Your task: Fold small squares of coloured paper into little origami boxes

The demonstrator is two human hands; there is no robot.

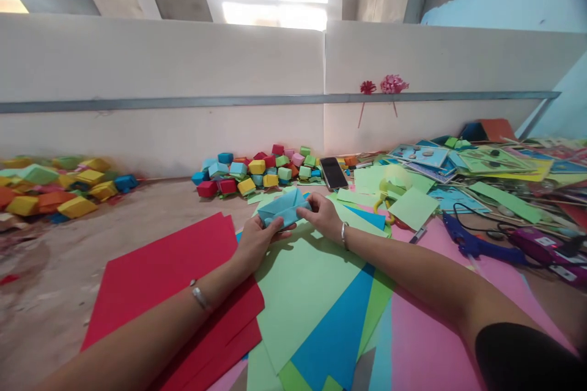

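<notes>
A light blue folded paper piece (284, 206), creased like an open box, is held up between both hands. My left hand (259, 238) grips its lower left side, thumb in front and fingers underneath. At its right end my right hand (322, 214) pinches the paper between thumb and fingers. Light green paper sheets (307, 281) lie below the hands, with blue sheets (337, 330) showing under them. Red paper sheets (174, 269) are stacked beneath my left forearm.
Small folded paper boxes (257, 167) are heaped by the wall, with another pile (59, 186) at the far left. Right of centre are a phone (333, 173), yellow-handled scissors (383, 203), a blue glue gun (477, 244) with cords, and cards (419, 156). Pink paper (431, 293) lies under my right arm.
</notes>
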